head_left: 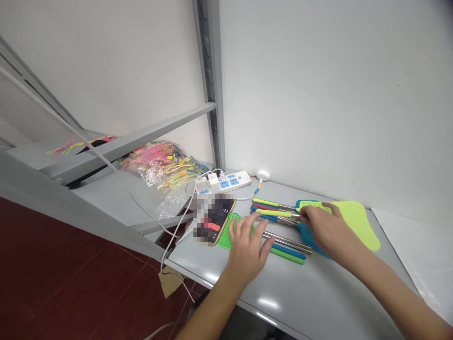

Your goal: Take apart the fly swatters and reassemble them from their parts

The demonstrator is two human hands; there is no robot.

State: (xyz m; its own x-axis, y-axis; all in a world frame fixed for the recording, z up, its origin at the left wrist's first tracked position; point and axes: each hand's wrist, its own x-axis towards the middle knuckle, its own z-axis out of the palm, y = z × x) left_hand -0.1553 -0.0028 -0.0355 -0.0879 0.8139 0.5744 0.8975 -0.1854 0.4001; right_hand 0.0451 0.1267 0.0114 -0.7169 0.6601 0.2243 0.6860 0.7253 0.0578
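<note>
Several fly swatters with coloured grips and metal shafts lie side by side on the grey shelf top. My right hand (pixel 320 229) pinches a yellow fly swatter (pixel 273 213) at its metal shaft, above a blue swatter head (pixel 305 231). Over a green fly swatter (pixel 225 231), my left hand (pixel 247 241) has its fingers bent and apart and appears to grip nothing; it partly covers the green mesh. A blue grip (pixel 292 251) and a green grip (pixel 288 256) point toward the right. Beyond my right hand lies a flat yellow-green piece (pixel 359 224), partly hidden by that hand.
Left of my left hand lies a phone (pixel 217 219) with its screen lit. Behind it is a white power strip (pixel 226 182) with plugs and cables. Bagged colourful cords (pixel 163 160) lie on the left shelf, past a grey metal post (pixel 212 85). White sheeting (pixel 417 250) covers the right side.
</note>
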